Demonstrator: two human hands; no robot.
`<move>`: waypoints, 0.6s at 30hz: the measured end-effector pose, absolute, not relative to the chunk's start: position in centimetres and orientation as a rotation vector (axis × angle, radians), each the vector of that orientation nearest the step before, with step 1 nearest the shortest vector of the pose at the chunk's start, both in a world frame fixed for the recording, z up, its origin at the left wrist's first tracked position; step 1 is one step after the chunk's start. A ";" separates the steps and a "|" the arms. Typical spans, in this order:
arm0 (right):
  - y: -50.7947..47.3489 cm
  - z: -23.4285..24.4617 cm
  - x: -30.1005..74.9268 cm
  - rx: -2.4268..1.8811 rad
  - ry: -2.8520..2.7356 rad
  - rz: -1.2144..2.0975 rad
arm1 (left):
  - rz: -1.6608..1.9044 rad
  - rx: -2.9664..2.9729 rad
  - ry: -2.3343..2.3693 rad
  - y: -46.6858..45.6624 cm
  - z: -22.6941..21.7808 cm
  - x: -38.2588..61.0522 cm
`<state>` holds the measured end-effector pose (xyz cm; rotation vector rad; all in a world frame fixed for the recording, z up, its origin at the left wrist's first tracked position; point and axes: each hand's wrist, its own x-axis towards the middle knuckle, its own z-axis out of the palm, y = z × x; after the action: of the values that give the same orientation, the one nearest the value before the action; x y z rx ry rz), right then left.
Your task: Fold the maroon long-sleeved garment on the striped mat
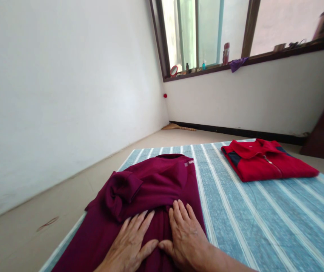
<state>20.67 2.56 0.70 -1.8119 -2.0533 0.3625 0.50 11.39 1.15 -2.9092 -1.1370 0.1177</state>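
A maroon long-sleeved garment [162,177] lies partly folded on a blue-and-white striped cloth [224,223]. One of its sleeves is bunched across the left side, and a small printed label shows near the collar. My left hand [132,241] rests flat on the fabric with its fingers outstretched. Beside it, my right hand [186,234] presses flat on the same garment, fingers extended. The two thumbs almost meet over the cloth between them. The garment's lower part runs out of view under my wrists.
A folded red zip-collar top [275,160] lies at the right on the striped cloth. Along the windowsill stand a pink bottle [226,53], a round mirror [173,71] and a purple cloth [238,64]. A broom [177,127] lies on the floor by the far corner.
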 end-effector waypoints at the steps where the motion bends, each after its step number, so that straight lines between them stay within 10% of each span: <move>1: 2.6 0.7 20.7 -1.810 -2.057 0.364 | 0.105 -2.912 -1.126 11.4 1.2 0.5; 18: 3.3 -0.3 20.6 -1.754 -2.091 0.222 | 0.270 -2.864 -1.401 10.8 2.5 0.7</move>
<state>20.64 3.27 -0.32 -1.7543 -2.0906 0.2220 0.71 10.84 2.51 -2.8644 -1.4008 0.2703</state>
